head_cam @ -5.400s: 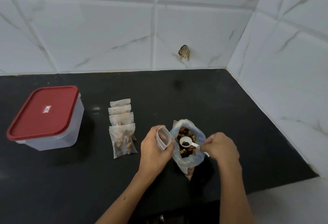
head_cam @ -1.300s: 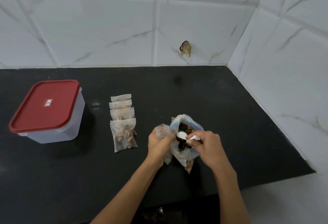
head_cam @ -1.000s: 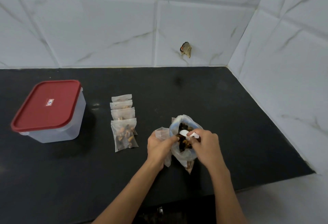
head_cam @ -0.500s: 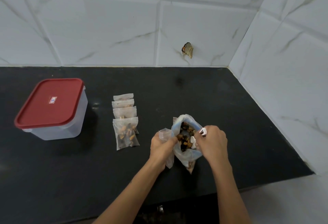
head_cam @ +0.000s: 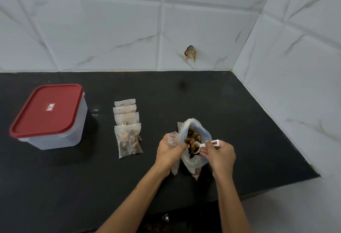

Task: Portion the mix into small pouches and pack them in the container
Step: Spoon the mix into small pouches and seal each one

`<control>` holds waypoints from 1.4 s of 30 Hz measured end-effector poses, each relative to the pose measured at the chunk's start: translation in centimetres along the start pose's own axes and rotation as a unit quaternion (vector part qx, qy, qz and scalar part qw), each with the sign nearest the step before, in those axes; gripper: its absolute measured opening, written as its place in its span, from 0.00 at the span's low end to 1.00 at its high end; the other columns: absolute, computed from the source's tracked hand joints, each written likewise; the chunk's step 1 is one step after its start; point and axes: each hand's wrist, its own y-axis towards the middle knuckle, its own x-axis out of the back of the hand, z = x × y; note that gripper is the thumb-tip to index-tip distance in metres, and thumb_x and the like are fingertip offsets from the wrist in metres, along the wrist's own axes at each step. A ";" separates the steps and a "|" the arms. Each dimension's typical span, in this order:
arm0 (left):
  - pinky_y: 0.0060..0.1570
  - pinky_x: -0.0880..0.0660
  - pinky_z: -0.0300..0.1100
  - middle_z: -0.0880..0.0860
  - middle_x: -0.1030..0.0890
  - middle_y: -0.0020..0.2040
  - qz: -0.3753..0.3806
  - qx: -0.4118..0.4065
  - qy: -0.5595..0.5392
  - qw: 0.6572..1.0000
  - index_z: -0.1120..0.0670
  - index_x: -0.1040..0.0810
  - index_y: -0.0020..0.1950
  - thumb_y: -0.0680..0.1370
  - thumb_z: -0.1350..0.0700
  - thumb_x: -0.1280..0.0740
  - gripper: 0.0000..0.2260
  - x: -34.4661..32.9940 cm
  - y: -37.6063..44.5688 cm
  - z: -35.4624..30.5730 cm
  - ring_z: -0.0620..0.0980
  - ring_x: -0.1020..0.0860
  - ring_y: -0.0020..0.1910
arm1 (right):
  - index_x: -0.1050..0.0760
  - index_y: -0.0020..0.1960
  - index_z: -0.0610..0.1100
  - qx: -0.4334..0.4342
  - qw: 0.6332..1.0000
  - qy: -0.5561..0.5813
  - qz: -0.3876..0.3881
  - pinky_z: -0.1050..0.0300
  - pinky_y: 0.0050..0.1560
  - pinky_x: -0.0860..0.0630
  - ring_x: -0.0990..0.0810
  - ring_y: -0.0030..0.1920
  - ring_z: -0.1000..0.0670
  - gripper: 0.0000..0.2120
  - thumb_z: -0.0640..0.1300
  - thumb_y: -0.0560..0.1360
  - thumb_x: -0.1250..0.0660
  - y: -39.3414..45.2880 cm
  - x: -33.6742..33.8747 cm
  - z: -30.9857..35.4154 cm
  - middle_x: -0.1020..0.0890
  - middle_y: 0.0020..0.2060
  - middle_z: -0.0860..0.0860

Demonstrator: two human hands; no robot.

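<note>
Scoop (head_cam: 197, 145) lifted from mix, right hand (head_cam: 219, 154) raised

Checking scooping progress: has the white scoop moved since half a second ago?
Yes. The white scoop has come up out of the mix bag; its bowl now shows above the mix, handle pinched by the right hand.

Four filled pouches (head_cam: 129, 136), one container (head_cam: 49, 116)

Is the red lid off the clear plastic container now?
No, the red lid sits closed on top of the clear plastic container, which stands left of the filled small pouches.
</note>
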 end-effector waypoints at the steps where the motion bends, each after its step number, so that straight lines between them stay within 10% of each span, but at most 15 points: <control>1: 0.56 0.22 0.53 0.53 0.20 0.54 -0.003 0.000 0.001 1.000 0.52 0.26 0.61 0.67 0.56 0.29 0.22 0.1 0.0 -0.1 0.51 0.21 0.53 | 0.24 0.40 0.46 0.023 0.999 -0.035 -0.013 0.50 0.44 0.17 0.16 0.36 0.51 0.06 0.40 0.75 0.32 0.0 -0.3 -0.1 0.16 0.34 0.47; 12: 0.54 0.22 0.49 0.57 0.20 0.54 0.023 0.021 -0.075 0.997 0.54 0.27 0.63 0.67 0.64 0.31 0.24 0.6 -0.3 -0.3 0.53 0.20 0.54 | 0.24 0.59 0.41 0.222 0.935 -0.275 0.002 0.60 0.48 0.22 0.18 0.48 0.50 0.10 0.42 0.79 0.37 -0.6 -1.4 0.9 0.18 0.47 0.48; 21: 0.51 0.21 0.49 0.57 0.19 0.49 0.048 0.018 -0.102 0.993 0.55 0.24 0.56 0.70 0.68 0.31 0.17 0.5 -0.2 -0.7 0.54 0.19 0.51 | 0.24 0.41 0.43 -0.038 0.994 -0.047 0.089 0.51 0.47 0.18 0.15 0.38 0.50 0.05 0.39 0.75 0.32 1.2 -0.3 1.0 0.15 0.34 0.45; 42: 0.39 0.22 0.38 0.56 0.19 0.49 0.048 0.046 -0.071 0.995 0.57 0.25 0.58 0.72 0.68 0.34 0.16 -0.1 -0.4 -2.9 0.49 0.19 0.47 | 0.26 0.47 0.30 -0.246 0.925 0.253 0.144 0.56 0.31 0.18 0.16 0.34 0.44 0.02 0.29 0.76 0.36 1.9 0.4 0.0 0.18 0.34 0.35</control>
